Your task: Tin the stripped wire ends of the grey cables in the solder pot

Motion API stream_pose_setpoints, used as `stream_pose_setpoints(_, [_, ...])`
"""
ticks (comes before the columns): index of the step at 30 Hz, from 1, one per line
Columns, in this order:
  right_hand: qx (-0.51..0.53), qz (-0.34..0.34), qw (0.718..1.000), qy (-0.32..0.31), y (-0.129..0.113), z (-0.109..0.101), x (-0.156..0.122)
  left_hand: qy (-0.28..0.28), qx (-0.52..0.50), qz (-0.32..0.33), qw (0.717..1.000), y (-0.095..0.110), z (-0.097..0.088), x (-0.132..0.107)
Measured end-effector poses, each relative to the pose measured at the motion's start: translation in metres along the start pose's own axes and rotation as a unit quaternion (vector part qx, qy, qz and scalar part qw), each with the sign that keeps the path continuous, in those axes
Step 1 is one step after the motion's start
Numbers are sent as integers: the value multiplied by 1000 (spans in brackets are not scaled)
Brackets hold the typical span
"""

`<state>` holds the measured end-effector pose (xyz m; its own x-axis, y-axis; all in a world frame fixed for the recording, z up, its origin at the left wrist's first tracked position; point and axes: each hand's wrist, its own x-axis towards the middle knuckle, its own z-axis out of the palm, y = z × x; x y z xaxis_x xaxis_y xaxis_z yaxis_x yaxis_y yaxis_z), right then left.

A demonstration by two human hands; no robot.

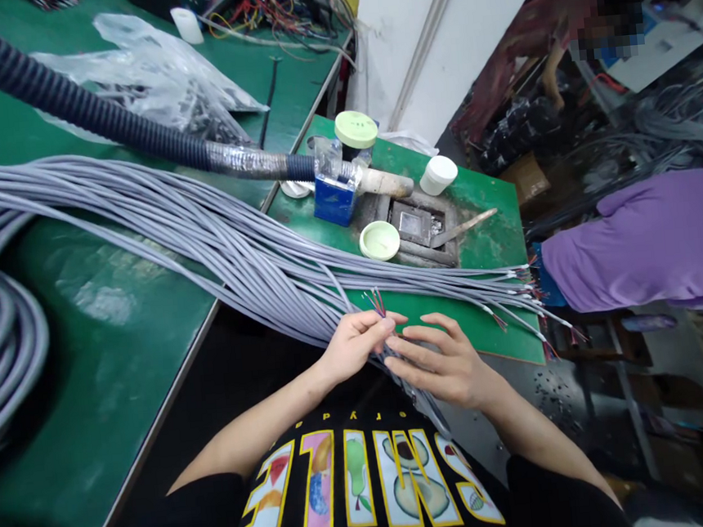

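Observation:
My left hand (358, 343) is closed in a pinch around the end of a grey cable, and its thin coloured wires (377, 301) fan out above the fingertips. Close on the right, my right hand (443, 360) has its fingers spread, the fingertips near the left thumb. Whether they touch the cable is hard to tell. More grey cables (422, 401) hang below the hands against the black shirt. A thick bundle of grey cables (219, 234) runs across the bench behind the hands, its stripped ends (540, 304) lying at the right.
Behind the bundle sits a square metal pot (410, 224) with a flat scraper-like stick (465, 227) across it. Around it are a pale green dish (380, 240), a white tub (438, 175) and a blue box (333, 198) joined to a black hose (130, 119). A person in purple (645, 242) is at right.

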<state>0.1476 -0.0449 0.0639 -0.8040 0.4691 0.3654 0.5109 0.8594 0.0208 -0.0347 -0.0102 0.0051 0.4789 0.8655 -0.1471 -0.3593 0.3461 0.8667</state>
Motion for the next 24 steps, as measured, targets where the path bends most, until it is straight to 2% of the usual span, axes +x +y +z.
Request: stream_pose_setpoints(24, [37, 22, 999, 20, 1, 7, -3, 23, 5, 11, 1000, -7, -2, 2])
